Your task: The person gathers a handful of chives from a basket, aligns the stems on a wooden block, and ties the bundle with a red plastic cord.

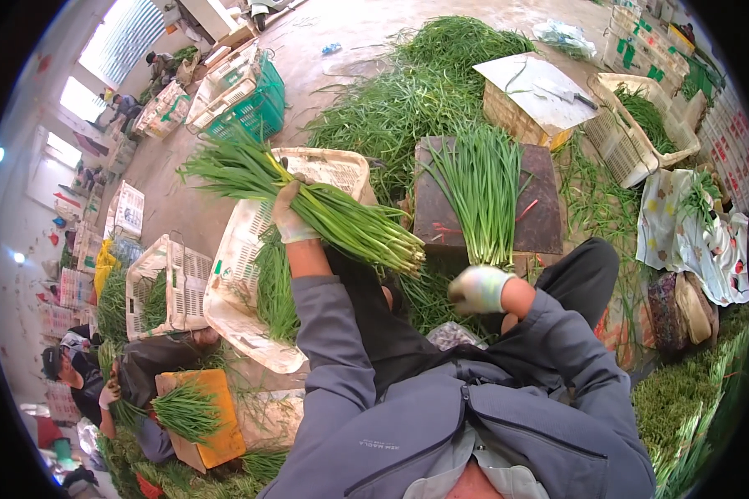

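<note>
My left hand [289,218], in a pale work glove, is closed around a thick bunch of garlic chives [349,218]. The bunch lies slantwise in the air over a white plastic crate [233,283], its leafy ends to the far left and its pale cut ends to the near right. A second bunch of garlic chives [484,191] rests on a dark board [545,204], pale ends toward me. Just below those ends is my gloved right hand [478,289], fingers curled; whether anything is inside them is hidden. Two red strips lie on the board.
Loose chives form a big heap [391,108] beyond the board. A knife [570,96] lies on a white-topped box [528,79]. Crates stand at far left, including a green one [262,104], and right [641,125]. A co-worker [100,374] sits at left by a yellow box [220,407].
</note>
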Demonstrator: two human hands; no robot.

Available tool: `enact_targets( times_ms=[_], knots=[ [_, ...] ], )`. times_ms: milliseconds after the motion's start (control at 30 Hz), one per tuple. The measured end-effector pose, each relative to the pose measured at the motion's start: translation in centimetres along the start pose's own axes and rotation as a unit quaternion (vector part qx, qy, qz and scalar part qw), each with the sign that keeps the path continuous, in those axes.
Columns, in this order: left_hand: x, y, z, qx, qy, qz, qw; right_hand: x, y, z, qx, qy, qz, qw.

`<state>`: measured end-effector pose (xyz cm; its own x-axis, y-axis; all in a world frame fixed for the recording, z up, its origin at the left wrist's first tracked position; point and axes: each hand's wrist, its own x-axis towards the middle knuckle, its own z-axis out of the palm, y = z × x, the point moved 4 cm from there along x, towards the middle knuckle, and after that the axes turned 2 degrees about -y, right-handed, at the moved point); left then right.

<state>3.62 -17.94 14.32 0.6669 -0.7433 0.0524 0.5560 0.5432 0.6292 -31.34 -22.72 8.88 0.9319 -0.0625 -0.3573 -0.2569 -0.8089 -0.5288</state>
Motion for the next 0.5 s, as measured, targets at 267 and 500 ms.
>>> enact_targets(
  times_ms=[267, 500],
  knots=[
    [-0.5, -4.8, 1.7, 0.150, -0.039, 0.006, 0.988, 5.4, -4.9, -12.2, 0.206, 0.462, -0.120, 0.855],
    [-1.5, -7.2, 5.2, 0.282, -0.197, 0.054, 0.937, 9.6, -3.5, -16.7, 0.184, 0.466, -0.020, 0.865]
  ],
)
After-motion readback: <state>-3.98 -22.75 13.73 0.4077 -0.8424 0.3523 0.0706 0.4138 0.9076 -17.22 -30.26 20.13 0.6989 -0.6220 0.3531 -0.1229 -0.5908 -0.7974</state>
